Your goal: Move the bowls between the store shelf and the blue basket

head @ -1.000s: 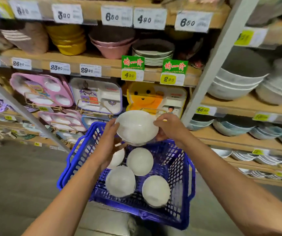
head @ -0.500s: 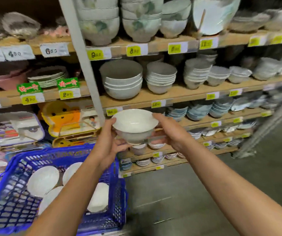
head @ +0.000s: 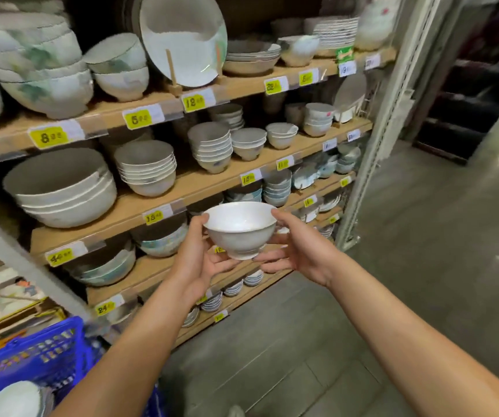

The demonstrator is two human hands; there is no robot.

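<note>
The left hand (head: 195, 261) and right hand (head: 304, 251) cup a white bowl (head: 239, 233) between them, thumbs on its rim, fingers curled under it, in front of the shelf (head: 194, 183). The blue basket (head: 31, 353) is low left.

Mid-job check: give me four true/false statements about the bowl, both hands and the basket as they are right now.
1. The left hand and right hand both hold the white bowl. True.
2. The white bowl is upside down. False: it is upright, with its opening facing up.
3. The white bowl is set down. False: it is held in the air in front of the shelf.
4. The blue basket, at lower left, holds a pale bowl. True.
</note>
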